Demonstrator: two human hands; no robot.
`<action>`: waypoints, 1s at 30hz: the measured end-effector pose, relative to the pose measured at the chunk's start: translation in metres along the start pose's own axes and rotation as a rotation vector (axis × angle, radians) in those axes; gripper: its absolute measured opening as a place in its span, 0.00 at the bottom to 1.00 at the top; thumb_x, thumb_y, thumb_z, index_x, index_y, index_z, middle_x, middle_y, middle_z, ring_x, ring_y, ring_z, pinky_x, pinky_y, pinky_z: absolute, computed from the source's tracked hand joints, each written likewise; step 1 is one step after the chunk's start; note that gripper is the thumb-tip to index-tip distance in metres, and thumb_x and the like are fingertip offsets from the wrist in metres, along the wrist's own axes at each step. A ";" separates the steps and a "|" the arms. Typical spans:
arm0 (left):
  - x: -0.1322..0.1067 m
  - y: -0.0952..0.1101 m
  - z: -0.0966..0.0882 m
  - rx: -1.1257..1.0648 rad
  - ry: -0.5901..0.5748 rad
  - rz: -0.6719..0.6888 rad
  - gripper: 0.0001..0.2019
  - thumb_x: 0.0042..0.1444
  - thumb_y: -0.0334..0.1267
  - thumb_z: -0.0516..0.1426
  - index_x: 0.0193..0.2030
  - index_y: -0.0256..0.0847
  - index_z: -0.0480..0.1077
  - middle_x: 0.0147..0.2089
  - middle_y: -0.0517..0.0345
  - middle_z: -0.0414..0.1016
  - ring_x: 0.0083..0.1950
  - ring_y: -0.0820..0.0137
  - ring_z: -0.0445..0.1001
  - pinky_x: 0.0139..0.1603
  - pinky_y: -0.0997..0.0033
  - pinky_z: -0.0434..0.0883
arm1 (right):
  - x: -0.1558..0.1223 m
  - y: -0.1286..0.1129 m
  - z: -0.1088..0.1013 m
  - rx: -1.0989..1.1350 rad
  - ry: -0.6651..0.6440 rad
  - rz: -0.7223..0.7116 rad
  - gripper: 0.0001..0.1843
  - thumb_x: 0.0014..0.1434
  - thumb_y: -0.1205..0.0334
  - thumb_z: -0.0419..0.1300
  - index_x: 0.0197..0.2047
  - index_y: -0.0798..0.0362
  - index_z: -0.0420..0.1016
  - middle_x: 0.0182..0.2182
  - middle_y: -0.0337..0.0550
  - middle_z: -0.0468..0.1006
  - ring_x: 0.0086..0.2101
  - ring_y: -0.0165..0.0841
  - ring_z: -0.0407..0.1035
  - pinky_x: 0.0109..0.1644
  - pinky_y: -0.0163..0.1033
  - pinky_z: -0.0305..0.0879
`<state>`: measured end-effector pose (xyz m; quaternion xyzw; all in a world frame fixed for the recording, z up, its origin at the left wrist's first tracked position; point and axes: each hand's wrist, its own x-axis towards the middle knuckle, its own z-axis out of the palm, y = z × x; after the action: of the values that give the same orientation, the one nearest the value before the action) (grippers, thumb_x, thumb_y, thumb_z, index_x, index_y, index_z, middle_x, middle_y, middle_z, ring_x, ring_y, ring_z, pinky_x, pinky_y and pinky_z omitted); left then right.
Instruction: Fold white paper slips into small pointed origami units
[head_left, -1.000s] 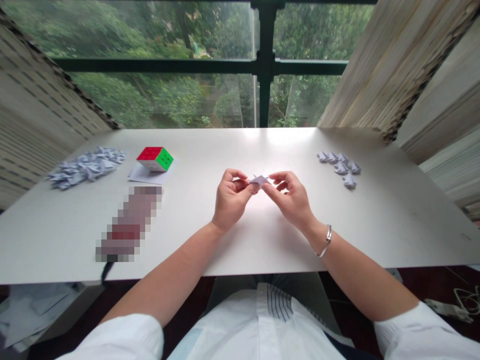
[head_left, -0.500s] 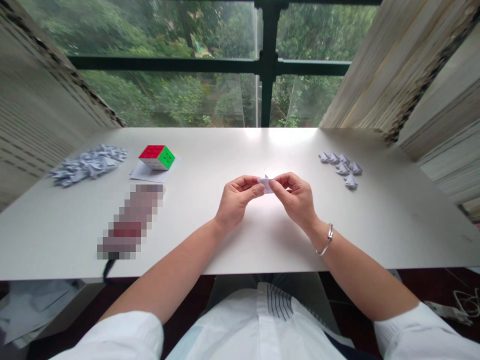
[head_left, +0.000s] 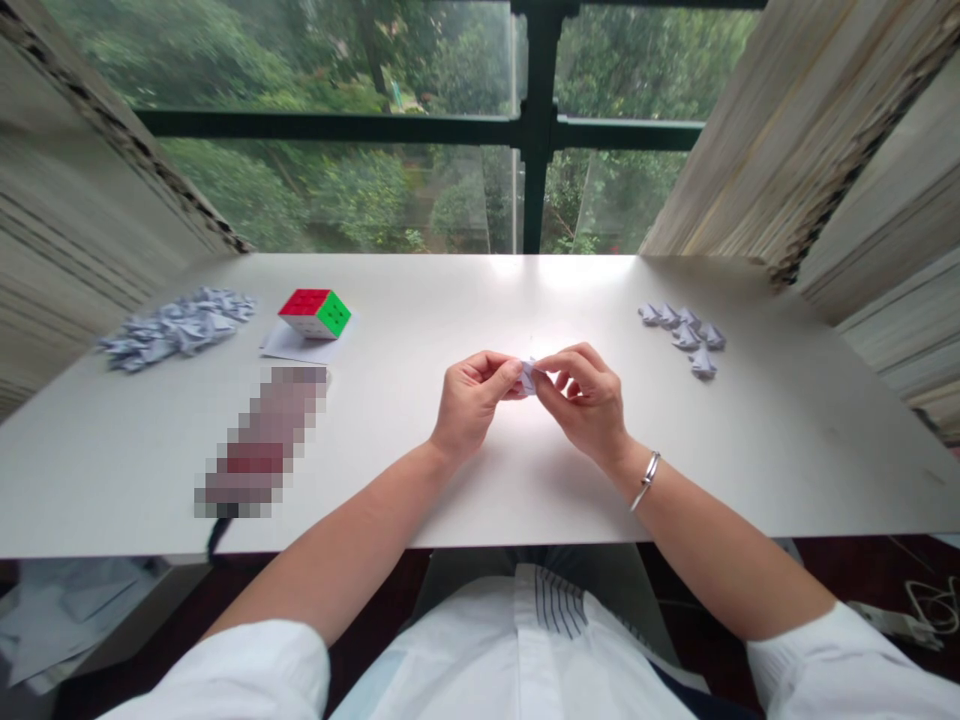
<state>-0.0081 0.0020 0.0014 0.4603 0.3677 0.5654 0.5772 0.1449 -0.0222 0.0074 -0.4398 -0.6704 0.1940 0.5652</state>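
Observation:
Between my two hands, just above the middle of the white table [head_left: 390, 480], is a small folded piece of white paper [head_left: 528, 378]. My left hand [head_left: 476, 395] pinches its left side between thumb and fingers. From the right, the thumb and forefinger of my right hand [head_left: 589, 395] close on its other edge. The fingertips cover much of the paper, so its exact shape is hard to make out. To the right lie several small folded paper pieces [head_left: 686, 335], pointed in shape.
At the far left is a heap of folded paper pieces [head_left: 180, 328]. A puzzle cube [head_left: 315, 313] rests on white paper sheets [head_left: 292, 348]. Nearer me lies a pixelated flat object [head_left: 262, 440] with a dark strap. Behind the table stands a green-framed window [head_left: 534, 180] between curtains.
The folded paper has been turned in my fingers, and its upper point no longer stands up. My right hand has shifted slightly left with its fingers regripped.

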 end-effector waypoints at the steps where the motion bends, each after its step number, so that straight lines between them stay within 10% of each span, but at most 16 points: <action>1: 0.000 0.000 0.000 0.006 0.000 0.002 0.14 0.48 0.45 0.69 0.30 0.36 0.76 0.28 0.56 0.79 0.27 0.73 0.76 0.34 0.70 0.78 | 0.000 0.000 0.000 -0.003 -0.009 -0.018 0.03 0.60 0.61 0.62 0.38 0.46 0.78 0.34 0.39 0.72 0.27 0.27 0.66 0.29 0.37 0.65; 30: 0.006 0.008 -0.005 0.040 -0.015 -0.088 0.12 0.45 0.40 0.69 0.27 0.33 0.75 0.25 0.58 0.76 0.25 0.75 0.72 0.30 0.73 0.73 | 0.003 0.015 -0.011 -0.161 -0.231 -0.258 0.09 0.61 0.66 0.60 0.43 0.48 0.79 0.36 0.41 0.75 0.26 0.25 0.66 0.29 0.33 0.64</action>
<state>-0.0147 0.0076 0.0078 0.4594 0.3942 0.5286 0.5951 0.1612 -0.0142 0.0009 -0.3688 -0.7952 0.1148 0.4675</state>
